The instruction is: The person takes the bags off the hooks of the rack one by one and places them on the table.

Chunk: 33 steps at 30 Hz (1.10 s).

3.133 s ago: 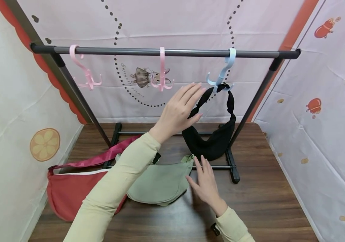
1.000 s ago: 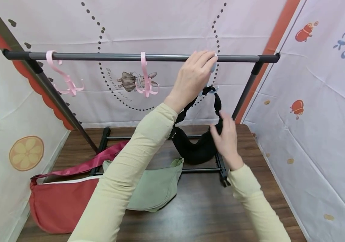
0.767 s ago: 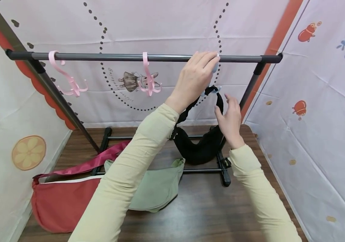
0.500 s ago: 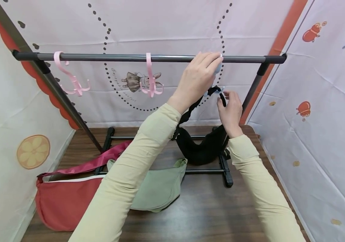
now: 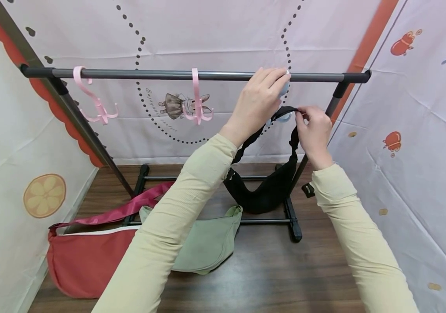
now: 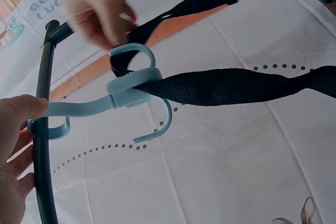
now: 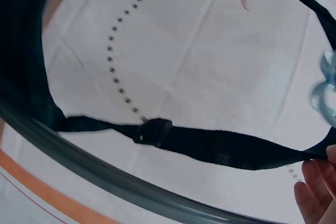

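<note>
A black shoulder bag (image 5: pixel 262 198) hangs under a rack's right part, its strap (image 6: pixel 210 86) passing by the prongs of a light blue hook (image 6: pixel 131 90). My left hand (image 5: pixel 260 100) is up at the rack's bar (image 5: pixel 137 74) and grips the top of that hook where it loops over; the thumb lies on the hook and the fingers behind the bar in the left wrist view. My right hand (image 5: pixel 314 132) pinches the strap beside the prongs, pulling it out to the right. From the head, my left hand covers most of the hook.
Two pink hooks (image 5: pixel 98 102) hang farther left on the bar. A red bag (image 5: pixel 90 261) and a green bag (image 5: pixel 207 243) lie on the wooden table (image 5: pixel 270 269), partly behind my left forearm. Printed cloth walls (image 5: pixel 418 143) stand close at the back and sides.
My left hand has reached the bar and gripped the blue hook. My right hand has risen from near the green bag and taken the black strap, now lifted and stretched rightward.
</note>
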Tool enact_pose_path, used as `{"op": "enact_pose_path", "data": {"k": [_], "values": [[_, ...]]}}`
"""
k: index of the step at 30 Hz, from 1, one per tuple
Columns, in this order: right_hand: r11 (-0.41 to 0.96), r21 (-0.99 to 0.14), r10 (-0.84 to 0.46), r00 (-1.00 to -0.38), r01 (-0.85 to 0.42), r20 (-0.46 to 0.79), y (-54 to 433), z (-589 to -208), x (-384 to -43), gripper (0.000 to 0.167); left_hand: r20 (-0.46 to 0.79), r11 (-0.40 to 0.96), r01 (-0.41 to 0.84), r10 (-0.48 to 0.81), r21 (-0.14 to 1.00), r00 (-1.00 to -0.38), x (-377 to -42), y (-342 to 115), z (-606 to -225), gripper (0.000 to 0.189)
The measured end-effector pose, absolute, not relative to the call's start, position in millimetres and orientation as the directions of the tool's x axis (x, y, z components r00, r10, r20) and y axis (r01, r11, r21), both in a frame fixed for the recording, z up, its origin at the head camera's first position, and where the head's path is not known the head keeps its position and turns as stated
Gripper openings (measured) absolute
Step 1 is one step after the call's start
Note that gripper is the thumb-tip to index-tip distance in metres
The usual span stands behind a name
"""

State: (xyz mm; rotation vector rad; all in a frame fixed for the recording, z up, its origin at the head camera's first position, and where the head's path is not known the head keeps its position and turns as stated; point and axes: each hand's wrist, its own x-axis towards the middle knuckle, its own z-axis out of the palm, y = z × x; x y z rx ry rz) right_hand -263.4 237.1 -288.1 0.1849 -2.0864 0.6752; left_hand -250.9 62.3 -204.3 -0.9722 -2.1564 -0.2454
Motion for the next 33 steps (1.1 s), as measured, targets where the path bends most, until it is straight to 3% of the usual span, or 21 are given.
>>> {"op": "enact_pose_path", "data": {"k": [12,28,33], "values": [[0.855,-0.313,0.037,-0.555,-0.413,0.831,222.6,-246.1,-252.3,0.022,0.698,0.675,0.734,0.561,-0.076,-0.445,-251.6,59.7,-204.4,0.042],[0.820,-0.280,0.033,-0.448,-0.499,0.893,209.0,-221.0,-218.6,0.020,0.712,0.652,0.758,0.537,-0.011,-0.452,-247.1,57.3,-203.4,0.042],[0.805,-0.276,0.038,-0.418,-0.526,0.908,205.6,-214.3,-206.2,0.020,0.753,0.617,0.787,0.513,0.010,-0.413,-234.0,44.8,-208.8,0.041]]}}
